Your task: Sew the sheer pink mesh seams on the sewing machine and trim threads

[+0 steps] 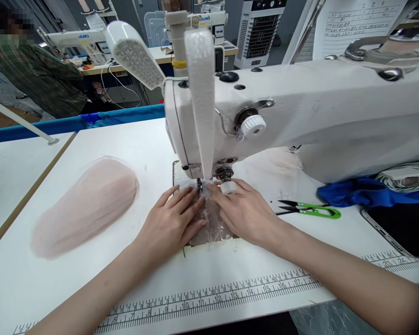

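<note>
Bright, diffuse light fills the white tabletop point(153, 153) with soft shadows, while wide-angle distortion stretches the edges.

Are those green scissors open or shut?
Open: the scissors' two black blades spread apart, with a gap between their tips.

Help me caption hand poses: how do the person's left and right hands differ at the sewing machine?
The left hand lies left of the presser foot; the right hand lies right of it. The left hand's fingers point up and rightward in the picture; the right hand's point up and leftward. A white cylindrical part hides some of the right hand, but not the left hand. Both are bare, backs upward.
</note>
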Demonstrator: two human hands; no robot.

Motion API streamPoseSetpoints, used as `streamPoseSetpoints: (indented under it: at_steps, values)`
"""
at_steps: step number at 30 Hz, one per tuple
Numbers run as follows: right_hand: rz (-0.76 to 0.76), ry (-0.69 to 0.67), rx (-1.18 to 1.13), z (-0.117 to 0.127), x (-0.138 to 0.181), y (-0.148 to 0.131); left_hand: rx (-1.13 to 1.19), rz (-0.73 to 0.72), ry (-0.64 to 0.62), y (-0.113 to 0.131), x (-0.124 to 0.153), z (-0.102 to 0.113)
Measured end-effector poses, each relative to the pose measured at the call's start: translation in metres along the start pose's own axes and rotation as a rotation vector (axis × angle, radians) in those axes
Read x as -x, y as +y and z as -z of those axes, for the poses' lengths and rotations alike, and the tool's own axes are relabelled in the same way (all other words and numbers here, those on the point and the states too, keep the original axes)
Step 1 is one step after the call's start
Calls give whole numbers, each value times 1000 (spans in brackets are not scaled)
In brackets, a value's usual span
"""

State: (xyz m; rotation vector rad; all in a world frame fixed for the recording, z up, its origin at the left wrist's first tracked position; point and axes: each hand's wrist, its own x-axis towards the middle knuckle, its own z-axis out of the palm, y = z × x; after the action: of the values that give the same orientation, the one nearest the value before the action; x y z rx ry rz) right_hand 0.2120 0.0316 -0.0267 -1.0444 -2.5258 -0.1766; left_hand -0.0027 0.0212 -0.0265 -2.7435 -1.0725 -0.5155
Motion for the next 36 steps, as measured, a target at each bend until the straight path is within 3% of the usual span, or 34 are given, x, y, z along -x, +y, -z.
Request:
streamPoseSetpoints:
  at_steps: [26,30,36]
  values:
    - [-28,3,26,0,-3,-1,-101,10,47,9,-1,-3]
    - [64,61,-77,5,3,-4,-74,13,47,8,3,0]
    - [240,18,-203,14,11,-5,-40,-179,34,1,9,13]
